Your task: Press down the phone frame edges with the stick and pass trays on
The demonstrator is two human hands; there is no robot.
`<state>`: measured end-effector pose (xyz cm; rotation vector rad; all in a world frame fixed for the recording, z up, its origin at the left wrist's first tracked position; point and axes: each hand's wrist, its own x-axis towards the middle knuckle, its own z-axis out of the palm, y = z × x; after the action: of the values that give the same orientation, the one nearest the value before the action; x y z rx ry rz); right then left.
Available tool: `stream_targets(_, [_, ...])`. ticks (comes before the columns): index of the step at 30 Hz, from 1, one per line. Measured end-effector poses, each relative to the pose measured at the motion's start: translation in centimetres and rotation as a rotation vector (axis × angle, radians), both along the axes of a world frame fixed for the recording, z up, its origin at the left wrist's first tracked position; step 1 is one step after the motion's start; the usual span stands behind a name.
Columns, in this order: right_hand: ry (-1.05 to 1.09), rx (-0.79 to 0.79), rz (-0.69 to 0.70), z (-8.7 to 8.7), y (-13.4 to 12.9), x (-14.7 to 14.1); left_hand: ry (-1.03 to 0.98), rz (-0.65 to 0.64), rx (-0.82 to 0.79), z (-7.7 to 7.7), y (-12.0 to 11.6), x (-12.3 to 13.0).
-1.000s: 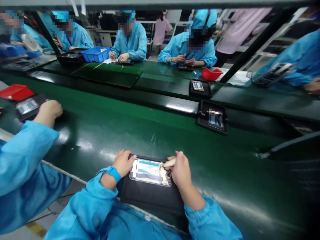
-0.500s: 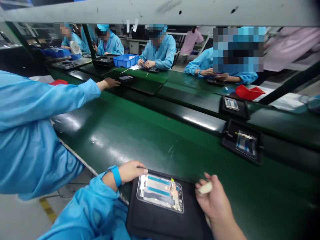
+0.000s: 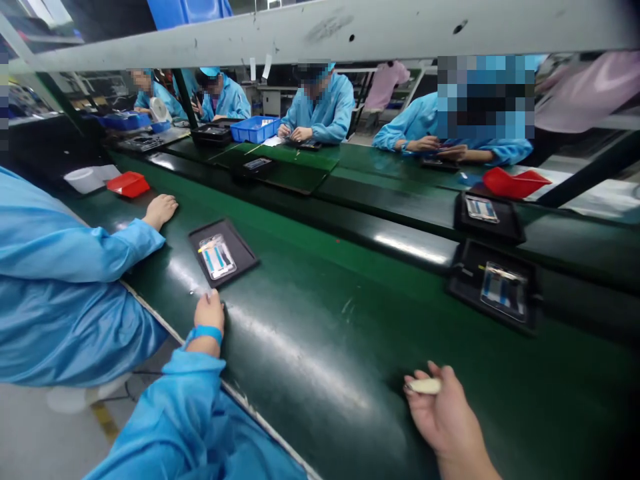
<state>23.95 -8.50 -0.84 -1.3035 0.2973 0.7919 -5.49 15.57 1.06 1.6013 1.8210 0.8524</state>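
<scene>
My left hand [image 3: 210, 312], with a blue band at the wrist, reaches forward over the green bench. Its bent fingers meet the near corner of a black tray [image 3: 243, 257]. Flat in that tray lies a phone-sized frame [image 3: 218, 257] with blue and white strips and a clear edge. At the lower right, my right hand [image 3: 443, 407] hovers above the bench with its fingers curled around a short cream-coloured piece [image 3: 425, 386]. Whether that piece is a small tool or a finger cover, I cannot tell.
To the left, a co-worker's hand [image 3: 161, 210] rests on the green bench [image 3: 320, 313], near a red bin [image 3: 129, 185]. Another black tray [image 3: 463, 287] with a frame stands at the right. A grey beam [image 3: 300, 33] crosses overhead. Several people sit opposite.
The black tray has gone from close in front of me to the left part of the bench, my left hand with it. My right hand has left its side. The co-worker's hand has drawn back.
</scene>
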Motion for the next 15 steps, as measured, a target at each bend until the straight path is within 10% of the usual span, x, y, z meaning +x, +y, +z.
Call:
stream_targets(8, [0.045,0.004,-0.017,0.6,0.1,-0.3,0.565,-0.429,0.178,-2.4,-5.7,4.1])
stream_targets(15, [0.007,0.002,0.011,0.2,-0.1,-0.2,0.788,-0.442,0.202,-2.4,-5.2,3.8])
